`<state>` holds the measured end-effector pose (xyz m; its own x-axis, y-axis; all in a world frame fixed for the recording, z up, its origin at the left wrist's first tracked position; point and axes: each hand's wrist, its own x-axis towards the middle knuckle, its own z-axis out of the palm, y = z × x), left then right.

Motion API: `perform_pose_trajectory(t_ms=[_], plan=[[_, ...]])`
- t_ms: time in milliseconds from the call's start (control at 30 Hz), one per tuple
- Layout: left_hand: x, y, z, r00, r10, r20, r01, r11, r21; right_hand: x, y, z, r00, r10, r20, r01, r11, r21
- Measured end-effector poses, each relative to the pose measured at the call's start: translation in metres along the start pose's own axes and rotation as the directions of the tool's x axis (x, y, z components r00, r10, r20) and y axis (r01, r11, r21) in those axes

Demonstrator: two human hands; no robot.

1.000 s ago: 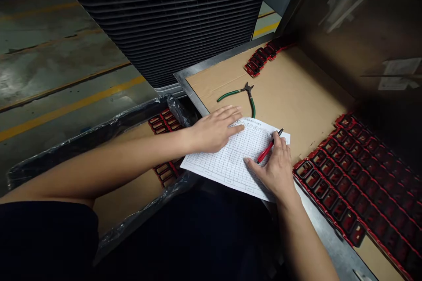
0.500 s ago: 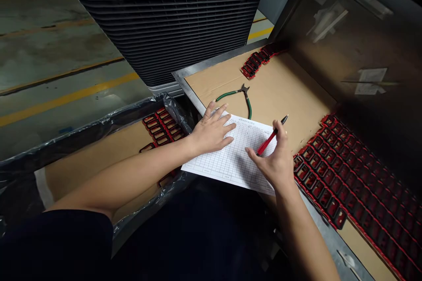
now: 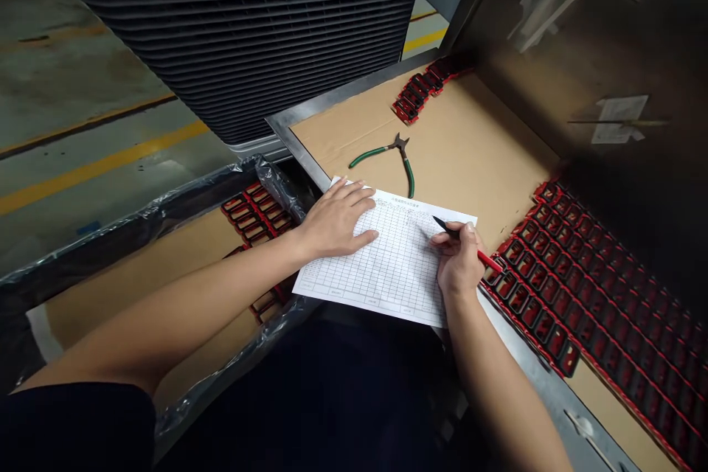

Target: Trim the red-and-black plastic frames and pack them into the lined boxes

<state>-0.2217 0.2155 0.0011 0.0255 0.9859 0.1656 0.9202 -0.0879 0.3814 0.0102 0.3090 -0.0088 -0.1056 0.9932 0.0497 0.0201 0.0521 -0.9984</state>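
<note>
A printed form [image 3: 381, 265] with a grid and some handwriting along its upper rows lies on the cardboard-covered table. My left hand [image 3: 337, 220] rests flat on its left part, fingers stretched. Over the sheet's right side, my right hand [image 3: 460, 265] grips a red pen [image 3: 487, 259] whose black tip points up and left toward the upper rows. Whether the tip touches the paper I cannot tell. Just beyond the form's top edge, cutting pliers [image 3: 408, 168] with green handles lie with their handles spread.
Rows of red-and-black frame parts [image 3: 558, 265] cover the table's right side; a short row of similar parts [image 3: 412, 97] lies at the back. Left and lower stands a plastic-lined box [image 3: 138, 254] holding more. A black louvred panel [image 3: 248, 37] rises behind.
My right hand has turned the pen from tip-away to a writing grip, its black tip now toward the paper. The left hand stays flat on the form. The view has shifted slightly.
</note>
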Motion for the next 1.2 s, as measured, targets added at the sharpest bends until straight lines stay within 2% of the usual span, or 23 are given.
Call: perform_pose_trajectory(t_ms=[67, 133, 267, 333, 400, 500, 600, 700, 800, 867, 1000, 1067, 1200], plan=[[0.003, -0.008, 0.002, 0.999, -0.02, -0.049, 0.019, 0.999, -0.032, -0.004, -0.003, -0.001, 1.0, -0.021, -0.005, 0.021, 0.999, 0.041], [0.006, -0.015, 0.004, 0.996, -0.019, -0.087, 0.015, 0.999, -0.044, -0.009, -0.004, -0.004, 0.994, -0.096, 0.045, 0.096, 0.995, -0.002], [0.008, -0.021, 0.008, 0.994, -0.025, -0.11, 0.022, 0.999, -0.027, -0.02, -0.008, -0.012, 0.927, -0.232, 0.295, 0.296, 0.935, -0.195], [0.008, -0.021, 0.009, 0.993, -0.044, -0.112, 0.041, 0.999, -0.027, -0.022, -0.01, -0.014, 0.913, -0.217, 0.345, 0.296, 0.934, -0.197], [0.007, -0.021, 0.009, 0.993, -0.034, -0.115, 0.03, 0.999, -0.033, -0.02, -0.011, -0.012, 0.94, -0.15, 0.305, 0.206, 0.965, -0.161], [0.007, -0.021, 0.011, 0.99, -0.011, -0.139, 0.007, 1.0, -0.027, -0.015, -0.012, -0.005, 0.985, -0.047, 0.165, 0.063, 0.994, -0.093], [0.007, -0.023, 0.012, 0.986, -0.008, -0.167, 0.006, 1.0, -0.011, -0.011, -0.013, 0.002, 0.999, -0.027, 0.033, 0.029, 0.998, -0.053], [0.008, -0.02, 0.005, 0.993, 0.007, -0.117, -0.006, 1.0, 0.009, -0.01, -0.014, 0.005, 0.999, 0.015, -0.029, -0.015, 1.0, 0.0], [0.013, -0.005, -0.007, 1.0, -0.006, -0.01, 0.007, 0.998, 0.061, -0.009, -0.013, 0.004, 0.997, 0.073, -0.032, -0.072, 0.997, 0.038], [0.018, 0.011, -0.012, 0.997, -0.074, 0.022, 0.072, 0.992, 0.101, -0.009, -0.013, 0.004, 0.997, 0.075, -0.014, -0.074, 0.997, 0.02], [0.025, 0.035, -0.003, 0.969, -0.246, -0.036, 0.248, 0.965, 0.081, -0.009, -0.014, 0.003, 1.0, 0.007, 0.019, -0.006, 0.997, -0.079], [0.025, 0.037, 0.005, 0.96, -0.27, -0.074, 0.274, 0.96, 0.05, -0.009, -0.014, 0.003, 1.0, -0.007, 0.025, 0.009, 0.997, -0.072], [0.021, 0.033, 0.016, 0.957, -0.265, -0.115, 0.268, 0.963, 0.012, -0.009, -0.013, 0.002, 1.0, 0.018, 0.013, -0.019, 0.999, 0.045]])
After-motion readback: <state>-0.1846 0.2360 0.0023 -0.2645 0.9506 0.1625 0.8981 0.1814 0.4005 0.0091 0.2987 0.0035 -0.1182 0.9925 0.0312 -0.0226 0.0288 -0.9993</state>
